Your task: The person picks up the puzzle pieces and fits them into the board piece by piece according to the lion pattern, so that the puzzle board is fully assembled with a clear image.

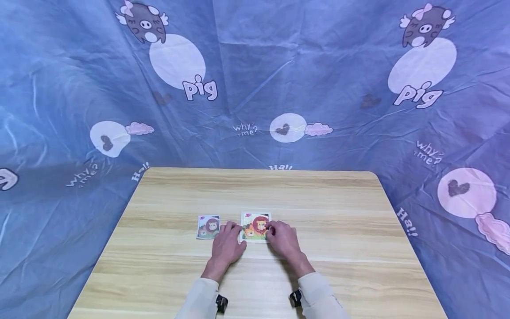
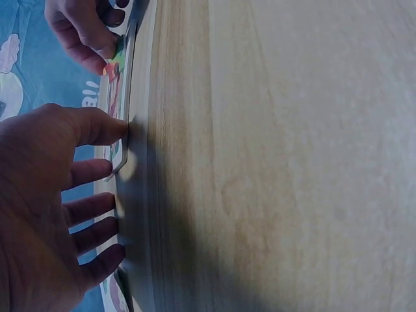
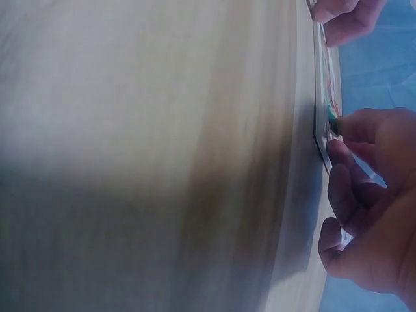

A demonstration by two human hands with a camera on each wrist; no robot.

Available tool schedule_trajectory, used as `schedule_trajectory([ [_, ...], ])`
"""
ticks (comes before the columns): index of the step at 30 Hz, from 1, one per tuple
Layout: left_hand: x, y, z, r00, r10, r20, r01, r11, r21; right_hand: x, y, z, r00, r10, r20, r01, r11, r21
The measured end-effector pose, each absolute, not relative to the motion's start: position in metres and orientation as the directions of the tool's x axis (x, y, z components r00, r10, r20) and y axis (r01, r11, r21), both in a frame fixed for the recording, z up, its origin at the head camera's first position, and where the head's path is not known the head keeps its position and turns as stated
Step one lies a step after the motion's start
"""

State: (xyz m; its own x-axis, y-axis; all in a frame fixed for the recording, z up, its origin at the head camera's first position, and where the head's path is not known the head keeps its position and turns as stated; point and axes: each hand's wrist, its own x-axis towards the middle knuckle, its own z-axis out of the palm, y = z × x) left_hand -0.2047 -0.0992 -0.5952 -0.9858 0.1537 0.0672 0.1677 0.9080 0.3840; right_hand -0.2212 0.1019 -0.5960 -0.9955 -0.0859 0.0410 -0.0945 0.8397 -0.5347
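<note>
A jigsaw puzzle board (image 1: 259, 241) with a pale border and a colourful lion picture lies flat on the table, between the two hands. My left hand (image 1: 228, 243) rests at its left side, thumb and index finger touching the near left corner, the other fingers spread and fairly straight. At the right edge of the board, my right hand (image 1: 283, 239) pinches a small green puzzle piece (image 3: 333, 121) between thumb and index finger, close over the picture. The fingers hide most of this piece. Its other fingers are curled.
A small picture card (image 1: 208, 227) with a paler lion print lies left of the board, partly behind the left hand's fingers. The light wooden table (image 1: 255, 190) meets a blue printed cloth (image 1: 255, 79) at the back and sides.
</note>
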Motion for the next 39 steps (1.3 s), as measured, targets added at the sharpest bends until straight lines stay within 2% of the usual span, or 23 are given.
schedule_trajectory([
  [6, -0.204, -0.099, -0.594, -0.986, 0.156, 0.067, 0.170, 0.907, 0.385, -0.218, 0.102, -0.599, -0.994, -0.095, 0.057, -0.111, 0.840, -0.532],
  [14, -0.204, -0.099, -0.593, -0.985, 0.157, 0.066, 0.171, 0.906, 0.387, -0.213, 0.101, -0.599, -0.975, -0.185, 0.126, -0.223, 0.852, -0.473],
  [27, -0.200, -0.097, -0.591, -0.986, 0.158, 0.047, 0.164, 0.906, 0.391, -0.209, 0.101, -0.598, -0.986, -0.154, 0.070, -0.169, 0.885, -0.435],
  [39, -0.201, -0.098, -0.593, -0.985, 0.168, 0.031, 0.167, 0.913, 0.372, -0.205, 0.101, -0.600, -0.990, -0.126, 0.063, -0.140, 0.843, -0.520],
])
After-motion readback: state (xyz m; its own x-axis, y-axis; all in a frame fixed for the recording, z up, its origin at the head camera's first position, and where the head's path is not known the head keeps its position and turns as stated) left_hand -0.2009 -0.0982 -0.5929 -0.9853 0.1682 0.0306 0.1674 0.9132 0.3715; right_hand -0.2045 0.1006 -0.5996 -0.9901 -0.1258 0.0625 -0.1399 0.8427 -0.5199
